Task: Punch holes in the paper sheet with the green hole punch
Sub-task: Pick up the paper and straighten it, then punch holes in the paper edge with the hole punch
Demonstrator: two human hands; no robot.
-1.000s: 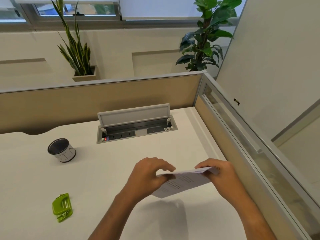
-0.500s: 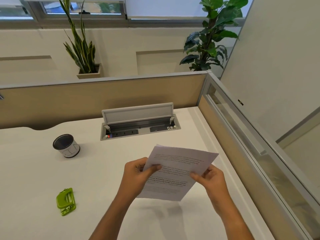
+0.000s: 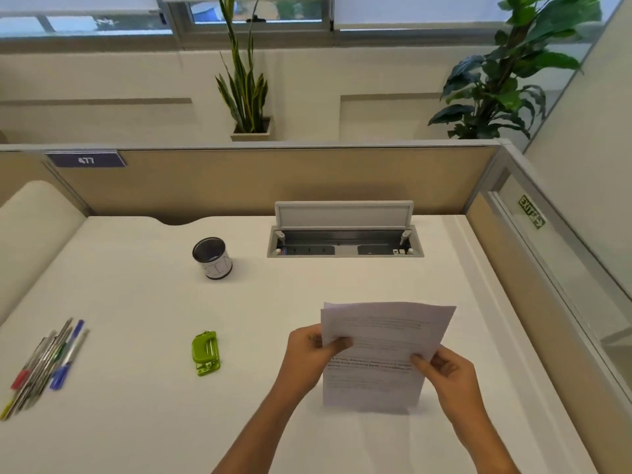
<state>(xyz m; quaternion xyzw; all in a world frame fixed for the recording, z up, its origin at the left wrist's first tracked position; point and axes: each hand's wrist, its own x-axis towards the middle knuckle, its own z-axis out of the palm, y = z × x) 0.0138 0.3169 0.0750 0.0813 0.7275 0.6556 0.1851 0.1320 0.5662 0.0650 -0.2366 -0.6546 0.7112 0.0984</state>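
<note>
A printed white paper sheet [image 3: 383,340] is held upright in front of me, its lower edge touching or just above the white desk [image 3: 143,292]. My left hand [image 3: 313,354] pinches its left edge, thumb on the front. On the right edge, lower down, my right hand [image 3: 448,374] grips it. The green hole punch [image 3: 205,353] lies flat on the desk to the left of my left hand, untouched and about a hand's width away.
A black mesh pen cup [image 3: 212,258] stands at the back left of the desk. Several pens and markers [image 3: 48,364] lie at the far left. An open cable box [image 3: 345,234] sits at the back; beige partitions [image 3: 260,179] close the back and right.
The sheet went from lying nearly flat between my hands to standing upright facing me. The view has swung left, so the punch and pens now appear further right.
</note>
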